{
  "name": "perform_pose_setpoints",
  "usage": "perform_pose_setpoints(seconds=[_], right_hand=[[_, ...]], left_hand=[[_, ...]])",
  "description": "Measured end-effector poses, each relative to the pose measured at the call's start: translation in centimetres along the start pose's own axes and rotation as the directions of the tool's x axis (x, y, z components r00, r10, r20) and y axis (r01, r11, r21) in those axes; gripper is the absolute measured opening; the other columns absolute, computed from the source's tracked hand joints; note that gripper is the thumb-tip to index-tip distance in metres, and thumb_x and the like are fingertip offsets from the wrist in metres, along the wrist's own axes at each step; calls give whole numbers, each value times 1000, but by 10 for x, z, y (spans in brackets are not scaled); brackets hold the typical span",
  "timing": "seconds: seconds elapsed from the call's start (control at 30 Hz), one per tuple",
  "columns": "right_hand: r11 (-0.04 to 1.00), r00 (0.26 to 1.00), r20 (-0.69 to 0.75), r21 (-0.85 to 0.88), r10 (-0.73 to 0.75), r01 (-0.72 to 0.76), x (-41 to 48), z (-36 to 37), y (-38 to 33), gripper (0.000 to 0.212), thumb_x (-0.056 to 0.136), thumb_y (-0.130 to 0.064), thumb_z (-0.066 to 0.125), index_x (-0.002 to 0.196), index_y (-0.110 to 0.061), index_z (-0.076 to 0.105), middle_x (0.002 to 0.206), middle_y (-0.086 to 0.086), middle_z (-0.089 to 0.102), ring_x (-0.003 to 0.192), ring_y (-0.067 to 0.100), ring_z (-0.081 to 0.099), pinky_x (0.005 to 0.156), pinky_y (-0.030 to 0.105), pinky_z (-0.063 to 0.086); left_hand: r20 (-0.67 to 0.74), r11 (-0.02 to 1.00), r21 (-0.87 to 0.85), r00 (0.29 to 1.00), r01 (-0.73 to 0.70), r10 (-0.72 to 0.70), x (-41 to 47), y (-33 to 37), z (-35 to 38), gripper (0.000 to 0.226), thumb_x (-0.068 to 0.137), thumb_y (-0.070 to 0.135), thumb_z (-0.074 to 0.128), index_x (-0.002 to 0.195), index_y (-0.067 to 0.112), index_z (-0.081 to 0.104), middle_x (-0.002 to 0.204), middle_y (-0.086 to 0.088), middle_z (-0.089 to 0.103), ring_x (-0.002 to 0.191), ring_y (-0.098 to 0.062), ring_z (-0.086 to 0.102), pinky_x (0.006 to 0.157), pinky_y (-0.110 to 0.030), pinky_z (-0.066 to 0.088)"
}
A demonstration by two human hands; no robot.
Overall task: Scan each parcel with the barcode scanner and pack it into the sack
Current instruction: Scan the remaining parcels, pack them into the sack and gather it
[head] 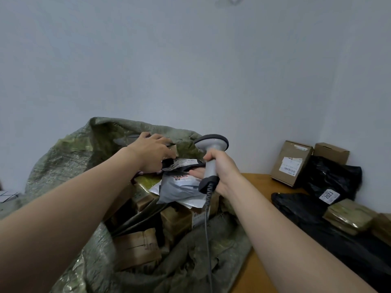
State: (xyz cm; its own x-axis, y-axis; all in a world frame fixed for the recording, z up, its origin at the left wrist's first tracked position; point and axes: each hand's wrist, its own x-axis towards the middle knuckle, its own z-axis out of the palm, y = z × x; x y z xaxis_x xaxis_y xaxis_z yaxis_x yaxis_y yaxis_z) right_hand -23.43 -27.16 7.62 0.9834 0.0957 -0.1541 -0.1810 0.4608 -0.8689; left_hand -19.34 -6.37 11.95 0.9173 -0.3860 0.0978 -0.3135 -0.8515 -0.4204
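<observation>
A big green woven sack (63, 157) gapes open at the left, filled with brown and grey parcels. My left hand (151, 154) reaches over its mouth and grips a black parcel (182, 164) with a white label, lying on top of the pile. A grey plastic parcel (179, 188) sits just below it. My right hand (220, 171) grips the handle of a grey barcode scanner (211, 144), head up, right beside the black parcel. The scanner's cable hangs down over the sack.
A wooden table (258, 187) lies at the right. On it stand two cardboard boxes (291, 162), black plastic parcels (330, 182) with a white label, and taped brown packets (349, 216). A plain wall rises behind.
</observation>
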Motion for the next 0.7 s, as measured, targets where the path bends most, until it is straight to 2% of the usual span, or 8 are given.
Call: perform_pose_setpoints(seconds=[0.1,0.2,0.27,0.33,0.43,0.53,0.63,0.7], right_hand=[[999,1000,-7,-43,-28,27,-22,-25,-8,14,87,-4,50,101,-6,53,113,34,66,78,43,74,68,44,61],[991,990,-52,-30,-130,128,-39,-60,-7,22,89,1,51,110,3,56,104,25,69,88,39,76,71,47,62],[976,973,-86,-69,-212,207,-51,-89,-2,26,91,2,52,116,6,58,110,18,67,93,34,77,63,42,62],[958,951,-140,-121,-277,261,-64,-123,4,26,95,1,52,119,10,57,111,14,66,88,29,77,58,39,59],[932,906,-236,-186,-351,312,-81,-181,12,19,95,4,53,109,-2,64,119,10,67,87,30,75,58,38,56],[891,832,-341,-285,-439,353,-94,-238,21,23,94,0,58,108,-16,68,115,0,71,93,30,75,65,41,59],[839,704,-471,-406,-532,363,-106,-284,25,22,94,-7,63,109,-23,68,106,4,71,90,23,70,76,43,57],[825,625,-543,-427,-561,370,-113,-308,26,18,94,-7,65,103,-22,64,98,6,67,86,21,64,70,37,52]], left_hand=[[-55,993,-117,998,31,-38,5,23,-8,47,99,29,46,143,44,54,155,2,45,144,-25,36,117,-51,25],[-191,968,-251,980,4,-53,10,60,-17,36,104,49,40,130,38,63,134,2,61,130,-26,50,105,-49,36],[-248,957,-287,968,-43,-31,13,96,-21,40,102,58,40,127,37,63,128,3,63,125,-26,53,100,-47,38],[-273,944,-313,962,-101,13,17,138,-22,43,102,58,40,132,35,60,132,2,61,127,-26,53,101,-47,38],[-256,929,-325,962,-176,93,26,201,-22,45,102,57,40,139,35,53,138,1,59,130,-26,50,105,-48,38],[-220,918,-315,959,-243,179,39,260,-21,49,102,59,42,143,33,49,141,0,58,133,-27,49,110,-47,36],[-206,897,-326,949,-297,239,57,312,-18,54,102,60,43,147,31,45,143,1,56,136,-27,48,110,-47,35],[-223,880,-332,935,-340,277,72,343,-16,57,101,61,43,150,32,40,143,1,55,135,-28,48,107,-47,37]])
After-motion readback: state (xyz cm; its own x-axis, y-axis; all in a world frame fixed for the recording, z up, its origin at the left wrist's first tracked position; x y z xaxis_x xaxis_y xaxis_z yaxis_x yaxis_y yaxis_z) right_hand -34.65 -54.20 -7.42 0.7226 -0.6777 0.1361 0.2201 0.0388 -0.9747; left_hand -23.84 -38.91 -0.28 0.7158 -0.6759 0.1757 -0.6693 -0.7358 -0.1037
